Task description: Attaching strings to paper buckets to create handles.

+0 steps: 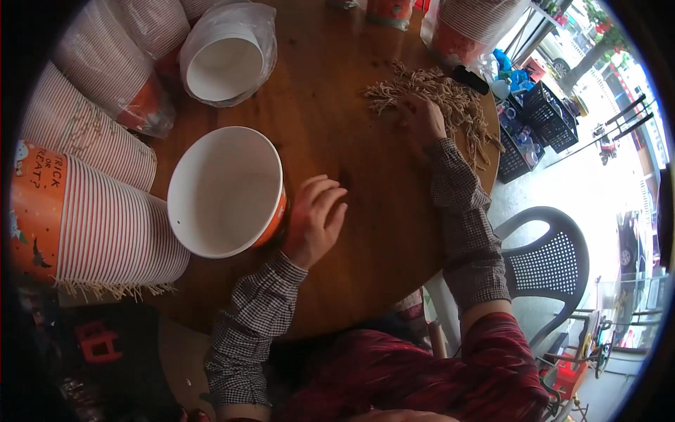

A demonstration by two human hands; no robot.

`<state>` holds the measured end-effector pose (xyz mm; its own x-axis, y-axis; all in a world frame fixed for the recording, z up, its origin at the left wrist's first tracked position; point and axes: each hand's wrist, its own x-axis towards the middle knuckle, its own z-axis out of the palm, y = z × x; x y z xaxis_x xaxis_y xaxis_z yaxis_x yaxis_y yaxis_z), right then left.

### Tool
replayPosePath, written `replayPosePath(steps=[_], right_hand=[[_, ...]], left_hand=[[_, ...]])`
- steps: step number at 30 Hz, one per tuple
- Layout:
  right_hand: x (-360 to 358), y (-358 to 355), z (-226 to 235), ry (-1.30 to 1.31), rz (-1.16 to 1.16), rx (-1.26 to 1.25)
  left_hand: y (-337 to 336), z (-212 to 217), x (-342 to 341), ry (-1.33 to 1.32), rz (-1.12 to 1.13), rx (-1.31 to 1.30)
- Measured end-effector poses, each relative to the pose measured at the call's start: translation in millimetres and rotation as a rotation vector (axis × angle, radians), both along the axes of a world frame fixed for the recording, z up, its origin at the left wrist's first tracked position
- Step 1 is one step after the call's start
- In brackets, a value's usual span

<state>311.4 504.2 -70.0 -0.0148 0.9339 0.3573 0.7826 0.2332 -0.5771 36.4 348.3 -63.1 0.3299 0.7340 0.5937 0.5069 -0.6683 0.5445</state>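
A round orange-and-white paper-like bucket (223, 186) stands upright on the round brown wooden table (358, 274), at about nine o'clock from the table's middle, its mouth up and its white inside showing. That spot, judging by the reach, suits the left side and leaves the inside easy to get at.

The left hand (316, 219) hovers just beside the bucket, at about three o'clock from it; whether it touches the wall cannot be told. Its grip is apart: the fingers bend loosely, the thumb stands away from them, and nothing shows between.

The right hand (423, 121) reaches to about two o'clock, its fingertips at the near-left part of a loose heap of tan twisted-paper cords (453, 102). Whether its grip has closed on a cord cannot be told, since the fingers point away and partly hide one another. The heap lies at the table's right edge, likely so that single strands are within this hand's reach and apart from the bucket.

At eight to nine o'clock, a nested stack of orange buckets with pale rims (123, 225) sits close beside the open bucket, presumably nested to save room. At eleven o'clock, clear plastic bags wrap further stacks of buckets (105, 60), probably against dust. A grey plastic armchair (545, 264) stands beyond the table at four o'clock.
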Motion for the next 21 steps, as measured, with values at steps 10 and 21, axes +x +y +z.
replayPosePath(steps=[10,21], right_hand=[[-12,7,-8,-0.129,-0.062,0.133],[-22,25,-11,-0.019,-0.168,0.129]], left_hand=[[5,-16,-15,-0.061,0.082,-0.133],[4,-16,-15,-0.042,0.034,-0.178]])
